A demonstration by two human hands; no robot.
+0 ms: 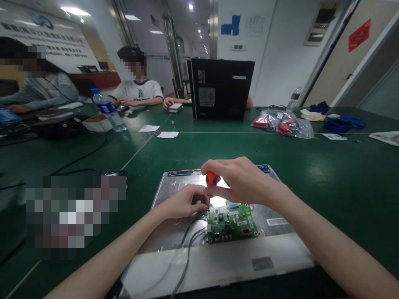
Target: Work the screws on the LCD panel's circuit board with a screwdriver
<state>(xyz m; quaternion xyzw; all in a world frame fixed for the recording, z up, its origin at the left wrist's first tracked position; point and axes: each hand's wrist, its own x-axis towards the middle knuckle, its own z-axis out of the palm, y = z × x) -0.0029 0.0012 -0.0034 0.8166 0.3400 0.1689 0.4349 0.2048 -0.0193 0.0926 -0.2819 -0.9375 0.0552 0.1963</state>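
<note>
Screwdriver (212, 179) upright in right hand (246, 182), tip down beside circuit board (232, 222)

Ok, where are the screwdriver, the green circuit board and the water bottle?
screwdriver (212, 178): head view, on its orange handle.
circuit board (232, 222): head view, middle of the green face.
water bottle (107, 108): head view, on its blue label.

We're in an office set up as an electronics workshop. There's a broad green worktop (327, 174) with a black computer tower (222, 89) at its far edge. A bare circuit board (232, 222) sits on an opened monitor panel (174, 187) at the near edge. Glass partitions (171, 50), ceiling lights (75, 10), wall signage (46, 37), and co-workers (137, 89) seated far left.
</note>
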